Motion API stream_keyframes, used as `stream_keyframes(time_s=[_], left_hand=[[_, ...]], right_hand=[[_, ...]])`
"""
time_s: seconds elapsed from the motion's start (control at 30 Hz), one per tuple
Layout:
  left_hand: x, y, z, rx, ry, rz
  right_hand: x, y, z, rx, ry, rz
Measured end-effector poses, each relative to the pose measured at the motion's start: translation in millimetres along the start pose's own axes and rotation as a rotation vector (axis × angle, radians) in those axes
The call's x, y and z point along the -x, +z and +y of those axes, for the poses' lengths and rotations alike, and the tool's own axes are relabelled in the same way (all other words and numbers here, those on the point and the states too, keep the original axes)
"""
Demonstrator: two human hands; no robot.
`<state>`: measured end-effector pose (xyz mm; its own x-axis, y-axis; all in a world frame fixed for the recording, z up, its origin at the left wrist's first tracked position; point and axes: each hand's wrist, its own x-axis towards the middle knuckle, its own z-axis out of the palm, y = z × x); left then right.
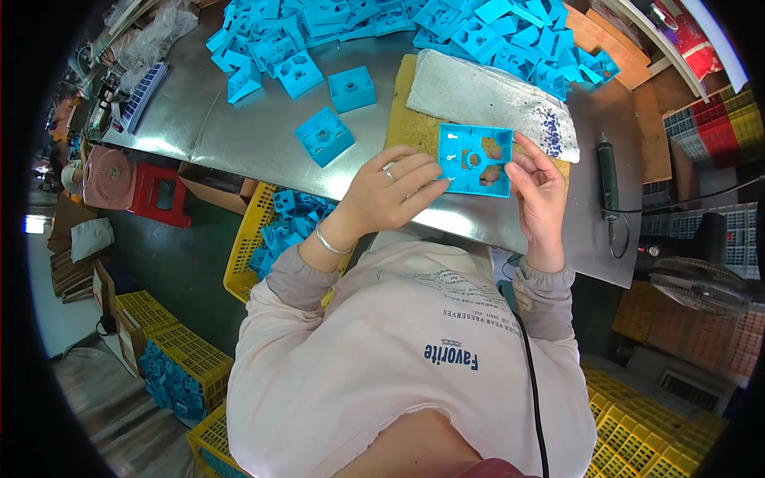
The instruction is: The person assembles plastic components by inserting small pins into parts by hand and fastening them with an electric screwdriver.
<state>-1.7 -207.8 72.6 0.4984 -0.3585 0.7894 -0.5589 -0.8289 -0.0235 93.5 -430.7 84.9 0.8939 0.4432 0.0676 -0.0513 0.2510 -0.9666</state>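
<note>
A square bright-blue plastic box (476, 161) with an open face, a round ring in its middle and cut-outs is held up over the table edge. My right hand (539, 187) grips its right side, thumb and fingers pinching the wall. The fingertips of my left hand (398, 187) press together at its lower left edge; whether they also hold something small I cannot tell. Several small white marks or parts show along the box's left inside. Behind it lies a folded white cloth (470, 88) on a yellow board (401, 119), with small dark-blue pieces (550, 131) scattered on the cloth.
Many blue boxes (319, 24) are heaped at the table's far side, with a few loose ones (324, 137) nearer. A dark corded electric screwdriver (608, 175) lies right. A yellow crate (243, 243) of blue parts stands below left; a fan (697, 283) is at right.
</note>
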Motion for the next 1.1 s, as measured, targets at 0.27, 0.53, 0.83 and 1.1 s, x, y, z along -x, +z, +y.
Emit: stream_keyframes(time_s=[0.27, 0.53, 0.83, 1.1], left_hand=[[-2, -5, -4, -0.089, 0.275, -0.046], [-1, -4, -7, 0.023, 0.421, -0.088], [8, -2, -6, 0.018, 0.383, -0.092], [23, 0, -4, 0.058, 0.372, -0.145]], right_hand=[[3, -2, 0, -0.008, 0.018, -0.057], [4, -7, 1, 0.018, 0.078, -0.159], [5, -3, 1, 0.064, 0.077, -0.155], [1, 1, 5, 0.144, 0.144, -0.192]])
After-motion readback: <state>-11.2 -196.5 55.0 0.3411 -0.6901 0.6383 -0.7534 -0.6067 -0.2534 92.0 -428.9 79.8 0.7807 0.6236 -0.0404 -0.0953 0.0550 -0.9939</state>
